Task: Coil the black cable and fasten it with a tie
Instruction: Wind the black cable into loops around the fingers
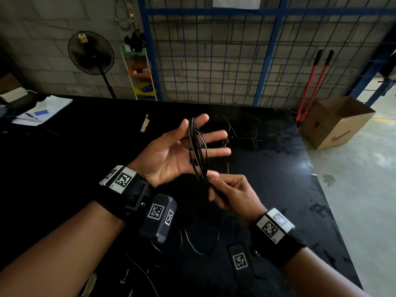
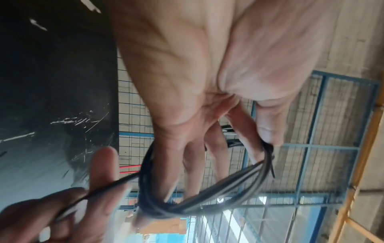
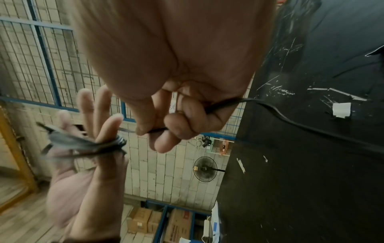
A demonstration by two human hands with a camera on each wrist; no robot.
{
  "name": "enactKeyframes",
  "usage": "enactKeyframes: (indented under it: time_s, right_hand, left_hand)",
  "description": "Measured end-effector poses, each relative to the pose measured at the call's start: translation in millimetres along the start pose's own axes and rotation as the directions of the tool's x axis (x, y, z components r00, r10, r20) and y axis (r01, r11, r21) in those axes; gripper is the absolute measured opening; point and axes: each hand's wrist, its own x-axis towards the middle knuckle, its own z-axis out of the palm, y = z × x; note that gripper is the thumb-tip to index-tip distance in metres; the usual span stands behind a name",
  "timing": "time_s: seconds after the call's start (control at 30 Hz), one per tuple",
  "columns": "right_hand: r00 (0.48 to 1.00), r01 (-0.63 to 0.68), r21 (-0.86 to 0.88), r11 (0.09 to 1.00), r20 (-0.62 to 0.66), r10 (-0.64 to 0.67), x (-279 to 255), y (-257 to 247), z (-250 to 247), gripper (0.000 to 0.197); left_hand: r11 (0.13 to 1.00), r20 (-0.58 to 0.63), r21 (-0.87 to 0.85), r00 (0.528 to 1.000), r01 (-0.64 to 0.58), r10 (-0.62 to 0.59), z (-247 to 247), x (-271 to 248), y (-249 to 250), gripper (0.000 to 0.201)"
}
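Observation:
The black cable (image 1: 198,146) is wound in several loops around the straight, spread fingers of my left hand (image 1: 171,153), which is held palm up above the black table. In the left wrist view the thumb (image 2: 268,131) presses the top of the coil (image 2: 207,194) against the index finger. Just below the coil, my right hand (image 1: 227,189) pinches the free strand between thumb and curled fingers (image 3: 176,128). From there the loose cable (image 3: 290,121) runs down onto the table. No tie can be made out in either hand.
The black table (image 1: 64,168) carries papers (image 1: 42,112) at the far left, a strip of tape (image 1: 145,123) and thin dark scraps (image 1: 252,136) beyond my hands. A cardboard box (image 1: 334,123) and red bolt cutters (image 1: 310,86) stand off the right edge, by a blue wire fence (image 1: 214,61).

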Motion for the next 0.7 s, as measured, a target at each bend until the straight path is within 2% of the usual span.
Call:
enactKeyframes:
  time_s: [0.07,0.17,0.23,0.33,0.43,0.57,0.63,0.7]
  right_hand:
    - [0.999,-0.039,-0.041,0.998,-0.022,0.038,-1.3,5.6,1.3,0.027]
    - [0.999,-0.054,-0.119,0.991,-0.012,0.053,-7.5,8.4,5.3,0.028]
    - [0.999,-0.034,-0.195,0.98,0.004,0.036,-11.6,1.6,6.1,0.026]
    - [1.0,0.017,-0.297,0.955,0.024,-0.01,-14.6,-18.4,2.8,0.021]
    - [0.994,0.104,-0.361,0.927,0.063,-0.087,-17.1,-50.9,-2.7,0.018]
    - [0.968,0.244,-0.509,0.825,0.073,-0.241,-9.1,-91.0,-18.3,0.012]
    - [0.946,0.298,-0.579,0.759,0.071,-0.317,-2.5,-105.3,-27.0,0.009]
    - [0.934,0.331,-0.582,0.743,0.091,-0.345,2.6,-113.0,-34.6,0.008]
  left_hand:
    - [0.997,-0.084,-0.011,0.994,-0.074,0.073,-0.3,3.7,3.9,0.04]
    - [0.989,-0.232,0.083,0.963,-0.124,0.14,-3.5,6.7,11.8,0.041]
    - [0.975,-0.314,0.195,0.935,-0.106,0.164,-7.3,6.4,14.8,0.042]
    - [0.919,-0.4,0.393,0.898,-0.011,0.181,-11.3,2.5,15.2,0.041]
    - [0.822,-0.417,0.557,0.896,0.123,0.149,-12.2,-2.8,10.1,0.037]
    - [0.701,-0.374,0.657,0.927,0.277,-0.015,-7.2,-8.3,1.3,0.033]
    - [0.687,-0.332,0.659,0.938,0.305,-0.098,-2.5,-10.1,-2.3,0.033]
    - [0.724,-0.269,0.615,0.946,0.311,-0.178,-0.1,-11.8,-6.0,0.037]
